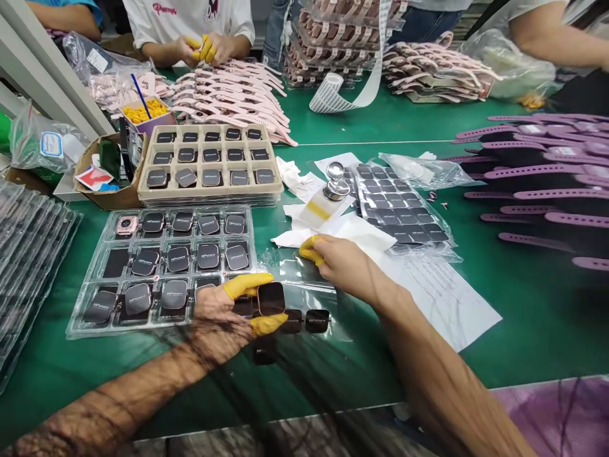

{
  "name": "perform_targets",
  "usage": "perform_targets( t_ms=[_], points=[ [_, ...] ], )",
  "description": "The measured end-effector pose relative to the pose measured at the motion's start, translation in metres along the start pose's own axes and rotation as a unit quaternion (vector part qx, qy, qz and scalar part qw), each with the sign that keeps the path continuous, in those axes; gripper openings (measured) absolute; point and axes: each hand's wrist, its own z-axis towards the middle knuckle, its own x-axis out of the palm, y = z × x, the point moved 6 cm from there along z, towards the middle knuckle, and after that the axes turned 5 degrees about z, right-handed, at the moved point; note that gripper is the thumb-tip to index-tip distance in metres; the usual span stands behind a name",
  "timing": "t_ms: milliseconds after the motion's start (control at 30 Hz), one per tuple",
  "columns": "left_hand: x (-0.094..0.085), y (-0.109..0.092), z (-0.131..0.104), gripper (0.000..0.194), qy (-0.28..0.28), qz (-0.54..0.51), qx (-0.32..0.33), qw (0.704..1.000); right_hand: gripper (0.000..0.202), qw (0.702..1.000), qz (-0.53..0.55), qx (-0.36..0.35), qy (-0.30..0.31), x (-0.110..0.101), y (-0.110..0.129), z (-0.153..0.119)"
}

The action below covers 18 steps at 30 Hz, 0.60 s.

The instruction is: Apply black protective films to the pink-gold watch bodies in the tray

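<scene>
Yellow finger cots cover fingertips on both of my hands. My left hand (233, 308) grips a square watch case (271, 299) by its sides, its dark glossy screen facing up. Over the edge of a white tissue (364, 230), my right hand (340, 263) is closed, thumb and fingers pressed together; whatever they may hold is hidden. Below them lies a clear plastic sheet (309, 293) with dark square screen films (317, 321) on and beside it. A clear blister tray (90, 270) of watch cases with printed films sits left, partly behind my left hand.
A pump bottle (323, 200) of yellowish liquid stands on tissues. Behind are a beige tray (214, 187), a bag of dark films (399, 209) and a cardboard box (114, 200). Purple watch straps (547, 171) lie right, stacked trays (33, 273) left. A co-worker (190, 32) sits opposite.
</scene>
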Motion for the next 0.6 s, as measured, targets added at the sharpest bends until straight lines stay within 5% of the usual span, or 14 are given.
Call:
perform_targets(
  t_ms=[167, 367, 433, 500, 600],
  points=[
    [-0.001, 0.003, -0.002, 0.043, -0.012, -0.017, 0.012, 1.000, 0.033, 0.981, -0.195, 0.015, -0.006, 0.002, 0.007, -0.001],
    [0.003, 0.007, -0.001, 0.051, 0.031, -0.035, -0.022, 0.999, 0.028, 0.974, -0.205, 0.047, -0.090, -0.002, 0.014, 0.010],
    [0.003, 0.007, -0.001, 0.053, 0.034, -0.041, -0.036, 0.998, 0.022, 0.979, -0.175, 0.009, -0.102, 0.001, 0.017, 0.014],
    [0.004, 0.008, -0.001, 0.053, 0.035, -0.055, -0.057, 0.996, 0.015, 0.977, -0.094, -0.068, -0.178, -0.006, 0.026, 0.009],
    [0.005, 0.009, -0.001, 0.052, 0.034, -0.077, -0.092, 0.992, 0.015, 0.928, 0.102, -0.236, -0.270, -0.023, 0.047, -0.016]
  ],
)
